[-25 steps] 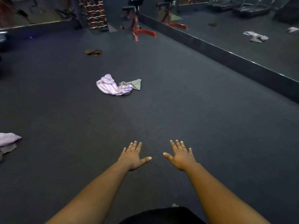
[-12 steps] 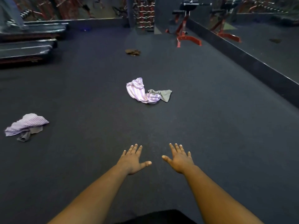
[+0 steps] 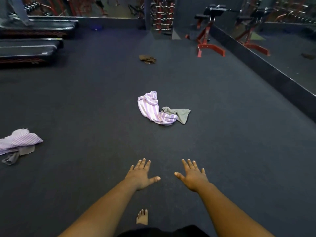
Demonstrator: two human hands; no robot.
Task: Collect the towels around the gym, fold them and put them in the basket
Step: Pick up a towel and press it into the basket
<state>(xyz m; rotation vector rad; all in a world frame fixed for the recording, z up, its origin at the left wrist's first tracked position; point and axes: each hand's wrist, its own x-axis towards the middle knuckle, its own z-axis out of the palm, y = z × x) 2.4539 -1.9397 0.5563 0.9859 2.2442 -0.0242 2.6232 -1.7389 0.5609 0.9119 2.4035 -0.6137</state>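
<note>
My left hand (image 3: 140,176) and right hand (image 3: 194,177) hover released, fingers spread; the striped towel (image 3: 151,109) covers part of the grey towel (image 3: 181,114), another pile (image 3: 17,143) is cut off left.

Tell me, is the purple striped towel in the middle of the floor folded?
Not folded: the purple striped towel lies crumpled in a heap.

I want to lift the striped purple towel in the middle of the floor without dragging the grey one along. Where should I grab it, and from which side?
Probably grip the striped purple towel at its bunched far-left end, coming in from the left. The grey towel lies against its right, nearer end, so that side is best avoided. Both the left hand and right hand are open and empty.
</note>
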